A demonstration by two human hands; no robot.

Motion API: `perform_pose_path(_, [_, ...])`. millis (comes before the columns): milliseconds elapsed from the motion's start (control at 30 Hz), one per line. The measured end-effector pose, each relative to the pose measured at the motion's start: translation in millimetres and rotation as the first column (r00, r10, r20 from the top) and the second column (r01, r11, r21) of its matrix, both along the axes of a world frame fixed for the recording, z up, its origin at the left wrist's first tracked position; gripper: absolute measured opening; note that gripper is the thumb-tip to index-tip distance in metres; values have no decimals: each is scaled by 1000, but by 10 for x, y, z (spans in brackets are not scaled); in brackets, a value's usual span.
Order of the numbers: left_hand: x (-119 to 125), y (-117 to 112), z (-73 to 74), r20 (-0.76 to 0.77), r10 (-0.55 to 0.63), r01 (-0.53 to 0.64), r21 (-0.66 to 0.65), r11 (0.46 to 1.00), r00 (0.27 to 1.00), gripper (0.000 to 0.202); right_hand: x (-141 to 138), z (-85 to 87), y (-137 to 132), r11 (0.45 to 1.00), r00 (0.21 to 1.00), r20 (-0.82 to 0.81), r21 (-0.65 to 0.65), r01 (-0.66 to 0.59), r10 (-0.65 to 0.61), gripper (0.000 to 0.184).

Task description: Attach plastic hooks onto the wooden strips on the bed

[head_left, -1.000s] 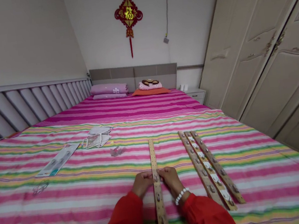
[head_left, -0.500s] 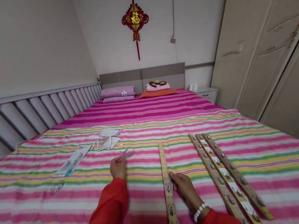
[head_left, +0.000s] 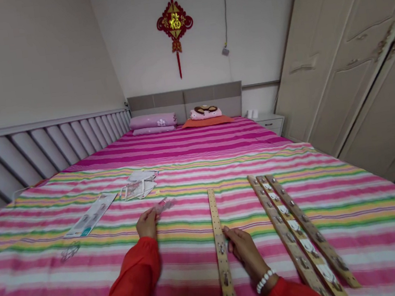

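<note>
My left hand (head_left: 147, 223) is closed at the near edge of a small clear plastic bag (head_left: 165, 204), its fingertips pinching the edge. My right hand (head_left: 242, 246), with a white bead bracelet at the wrist, is pinched closed beside a narrow wooden strip (head_left: 215, 213). Anything between those fingertips is too small to make out. The strip is dotted with small holes along its far part and bears several metal clasps (head_left: 221, 248) nearer me. To the left lies a tangle of thin wire or clear loops (head_left: 70, 251).
Right of my hands lie three more strips (head_left: 285, 233) with metal pieces, the middle one with white parts. A clear package (head_left: 92, 215) and white papers or packets (head_left: 140, 183) lie at left on the striped bedsheet (head_left: 192, 270). A slatted rail (head_left: 54, 142) borders the bed.
My left hand has drawn slightly left and toward me at the plastic bag. My right hand stays beside the strip. The whole view has shifted a little.
</note>
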State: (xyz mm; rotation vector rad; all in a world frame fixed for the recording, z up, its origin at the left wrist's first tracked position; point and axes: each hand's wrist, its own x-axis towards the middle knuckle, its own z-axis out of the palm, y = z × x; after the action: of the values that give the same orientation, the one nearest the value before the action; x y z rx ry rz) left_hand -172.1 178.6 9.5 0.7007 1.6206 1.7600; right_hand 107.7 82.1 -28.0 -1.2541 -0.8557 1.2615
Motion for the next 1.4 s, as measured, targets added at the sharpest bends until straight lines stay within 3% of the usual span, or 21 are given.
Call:
perform_pose_path(100, [109, -257, 54, 90, -97, 89, 93, 992, 991, 32, 8, 6, -4, 1000, 1000, -27, -16, -8, 8, 47])
perform_pose_path(300, [390, -852, 167, -37, -311, 313, 119, 942, 950, 31, 11, 15, -8, 1000, 999, -46, -13, -20, 19, 47])
perform_pose_path(433, [611, -1093, 230, -137, -396, 409, 77, 909, 908, 30, 12, 47, -36, 1000, 993, -112, 3, -24, 24, 45])
perform_pose_path(567, [820, -1194, 288, -191, -502, 511, 1, 859, 844, 28, 55, 95, -77, 999, 981, -190, 34, -32, 38, 41])
perform_pose_path(733, [955, -1258, 446, -346, -689, 710, -84, 699, 637, 18, 144, 222, -138, 996, 969, -247, 85, -7, 28, 35])
perform_pose_path(867, [1034, -1233, 585, -455, -732, 782, -115, 613, 507, 20, 154, 401, -177, 990, 972, -217, 121, -65, 90, 29])
perform_pose_path(967, [1109, -1150, 607, -485, -743, 802, -131, 583, 461, 27, 143, 527, -186, 979, 973, -163, 146, -140, 163, 27])
perform_pose_path(1100, [1213, -1030, 576, -468, -747, 814, -95, 574, 472, 31, 148, 601, -183, 964, 968, -95, 154, -216, 232, 23])
perform_pose_path(1267, [1317, -888, 531, -303, -788, 819, -44, 573, 535, 38, 150, 566, -159, 961, 956, -145, 146, -235, 256, 23])
perform_pose_path(1400, [1341, -757, 418, -129, -754, 760, -6, 650, 644, 41, 130, 506, -80, 971, 953, -203, 135, -198, 223, 23])
